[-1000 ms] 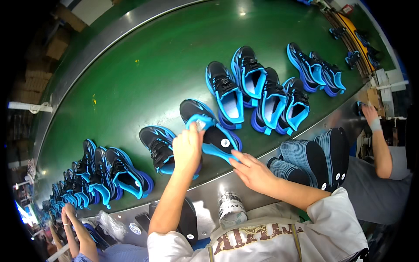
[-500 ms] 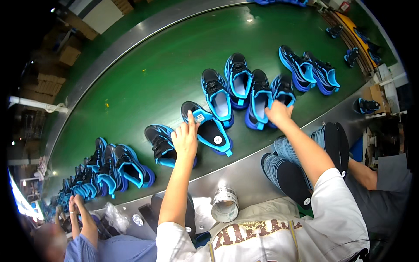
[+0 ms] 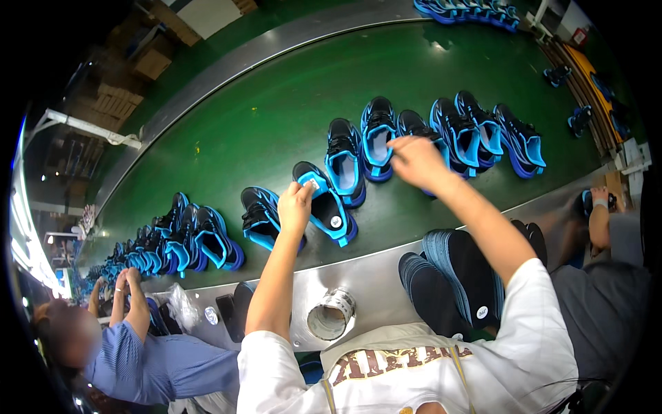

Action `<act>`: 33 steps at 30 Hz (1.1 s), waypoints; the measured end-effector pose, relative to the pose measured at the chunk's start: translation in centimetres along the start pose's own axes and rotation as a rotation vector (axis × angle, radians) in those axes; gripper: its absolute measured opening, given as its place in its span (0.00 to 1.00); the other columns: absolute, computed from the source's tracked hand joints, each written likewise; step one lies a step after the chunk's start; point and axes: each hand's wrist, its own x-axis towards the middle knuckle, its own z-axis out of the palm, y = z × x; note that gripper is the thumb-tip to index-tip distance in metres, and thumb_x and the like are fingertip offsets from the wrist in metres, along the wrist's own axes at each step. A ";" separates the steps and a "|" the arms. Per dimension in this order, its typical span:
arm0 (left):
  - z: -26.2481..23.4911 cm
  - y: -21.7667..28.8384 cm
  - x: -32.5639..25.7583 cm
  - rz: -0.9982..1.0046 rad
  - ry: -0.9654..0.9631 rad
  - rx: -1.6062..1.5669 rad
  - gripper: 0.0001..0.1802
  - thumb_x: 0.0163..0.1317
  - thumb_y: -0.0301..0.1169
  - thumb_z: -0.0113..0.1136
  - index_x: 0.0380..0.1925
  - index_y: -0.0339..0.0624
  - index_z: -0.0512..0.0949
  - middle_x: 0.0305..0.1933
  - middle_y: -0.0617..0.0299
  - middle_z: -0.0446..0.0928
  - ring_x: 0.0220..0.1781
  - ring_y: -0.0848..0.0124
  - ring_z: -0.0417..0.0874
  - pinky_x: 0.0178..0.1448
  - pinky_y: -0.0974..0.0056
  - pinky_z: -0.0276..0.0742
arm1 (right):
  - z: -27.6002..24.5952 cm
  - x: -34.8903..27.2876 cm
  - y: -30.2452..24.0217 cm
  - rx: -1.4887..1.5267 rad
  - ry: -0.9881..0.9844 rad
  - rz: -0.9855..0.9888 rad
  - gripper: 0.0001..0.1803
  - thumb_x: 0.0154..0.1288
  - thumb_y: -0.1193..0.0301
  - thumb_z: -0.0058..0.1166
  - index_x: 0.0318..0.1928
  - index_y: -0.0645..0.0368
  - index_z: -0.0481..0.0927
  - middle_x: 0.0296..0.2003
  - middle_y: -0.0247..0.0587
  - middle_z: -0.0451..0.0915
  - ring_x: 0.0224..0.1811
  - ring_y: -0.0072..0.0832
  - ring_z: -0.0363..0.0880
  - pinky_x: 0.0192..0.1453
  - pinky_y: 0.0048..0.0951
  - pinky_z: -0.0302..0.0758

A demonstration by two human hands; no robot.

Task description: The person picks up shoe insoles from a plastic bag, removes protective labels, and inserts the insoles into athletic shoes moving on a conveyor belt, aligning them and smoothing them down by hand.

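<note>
Two bare hands: both are over the long green belt point(image 3: 276, 131), by its near edge.
Left hand point(image 3: 295, 207): grasping the top part of a black-and-blue lace-up shoe point(image 3: 340, 209).
Held shoe: sits near the belt's near edge, toe to the far edge, a flat black insole point(image 3: 324, 211) inside.
Right hand point(image 3: 418, 163): fingers bent, by a black-and-blue shoe with a grey inside point(image 3: 379, 143); I cannot tell if they grip anything.
Metal ledge point(image 3: 376, 286): carries a round white tape roll point(image 3: 331, 314) and piled black insoles point(image 3: 458, 272).
</note>
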 end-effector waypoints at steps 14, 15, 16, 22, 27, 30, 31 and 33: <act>-3.8 1.9 1.1 -0.733 -0.472 -1.309 0.09 0.63 0.34 0.48 0.31 0.41 0.63 0.34 0.58 0.77 0.12 0.82 0.54 0.15 0.76 0.47 | -1.7 -5.5 4.7 -0.403 -0.476 0.114 0.15 0.48 0.61 0.57 0.34 0.55 0.75 0.35 0.37 0.74 0.45 0.32 0.71 0.53 0.33 0.61; -5.0 2.7 1.7 -0.742 -0.532 -1.326 0.06 0.63 0.30 0.47 0.33 0.42 0.63 0.35 0.57 0.78 0.12 0.83 0.54 0.16 0.77 0.48 | -2.7 -5.8 4.8 -0.436 -0.400 0.107 0.16 0.48 0.62 0.57 0.37 0.56 0.74 0.38 0.39 0.73 0.46 0.33 0.70 0.54 0.34 0.60; -5.9 3.3 2.4 -0.719 -0.569 -1.322 0.05 0.62 0.29 0.47 0.34 0.42 0.63 0.35 0.58 0.78 0.13 0.83 0.55 0.17 0.77 0.49 | -3.8 -6.5 4.5 -0.472 -0.323 0.102 0.18 0.48 0.63 0.57 0.40 0.56 0.74 0.40 0.41 0.72 0.47 0.35 0.69 0.56 0.35 0.60; -8.4 1.6 5.0 -0.547 -0.667 -1.046 0.10 0.58 0.24 0.41 0.38 0.42 0.70 0.25 0.70 0.69 0.22 0.84 0.60 0.26 0.79 0.56 | -11.7 -13.3 -5.9 -0.242 -0.151 0.206 0.21 0.51 0.68 0.56 0.48 0.58 0.72 0.46 0.50 0.68 0.50 0.46 0.66 0.53 0.41 0.64; -4.4 1.2 7.0 -0.109 -0.435 -0.253 0.10 0.59 0.28 0.40 0.35 0.34 0.69 0.30 0.52 0.73 0.34 0.60 0.76 0.38 0.61 0.71 | -13.5 -24.1 -12.9 -0.193 -0.255 0.698 0.28 0.52 0.64 0.57 0.55 0.56 0.68 0.51 0.65 0.64 0.49 0.56 0.68 0.49 0.39 0.69; -1.9 4.1 7.1 0.116 -0.358 0.120 0.15 0.60 0.39 0.46 0.29 0.36 0.67 0.31 0.50 0.74 0.31 0.56 0.78 0.34 0.57 0.74 | -13.4 -25.5 -15.3 -0.206 -0.269 0.903 0.32 0.52 0.64 0.57 0.58 0.58 0.63 0.52 0.69 0.63 0.50 0.58 0.67 0.51 0.38 0.68; -0.6 3.8 6.9 0.213 -0.333 0.218 0.15 0.59 0.39 0.46 0.32 0.35 0.68 0.29 0.52 0.74 0.29 0.58 0.78 0.32 0.58 0.74 | -13.3 -25.4 -15.5 -0.208 -0.256 0.906 0.32 0.52 0.65 0.57 0.58 0.59 0.63 0.52 0.69 0.63 0.51 0.58 0.67 0.51 0.38 0.68; 1.0 3.8 7.4 0.339 -0.250 0.334 0.18 0.59 0.40 0.47 0.39 0.34 0.69 0.28 0.55 0.74 0.27 0.61 0.78 0.30 0.60 0.73 | -13.0 -25.5 -15.7 -0.221 -0.219 0.924 0.31 0.52 0.66 0.56 0.57 0.60 0.64 0.52 0.70 0.63 0.51 0.58 0.66 0.52 0.38 0.67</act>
